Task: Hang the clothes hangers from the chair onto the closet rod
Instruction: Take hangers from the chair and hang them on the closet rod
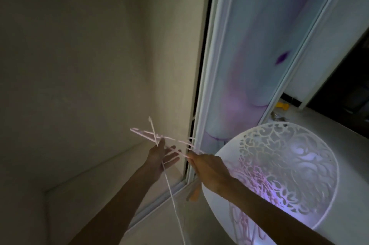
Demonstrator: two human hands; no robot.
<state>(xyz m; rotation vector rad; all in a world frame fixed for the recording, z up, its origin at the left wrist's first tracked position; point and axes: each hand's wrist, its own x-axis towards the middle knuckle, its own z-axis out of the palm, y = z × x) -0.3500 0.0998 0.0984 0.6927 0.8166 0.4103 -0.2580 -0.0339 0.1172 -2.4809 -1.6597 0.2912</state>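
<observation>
Hangers (159,136) that you hold are thin, pale pink plastic ones, several tangled together, their bars crossing at different angles in front of the beige wall (79,65). One long bar goes down from the bunch toward the bottom edge. Your left hand (159,156) is under the bunch with the palm up and the fingers straight, and the bars rest across them. Your right hand (207,168) pinches the ends of the bars just beside the white frame of the closet door (249,45), which has a blue and purple pattern. More pink hangers lie on the white chair (279,164) with the cut-out flower pattern, below your right arm.
</observation>
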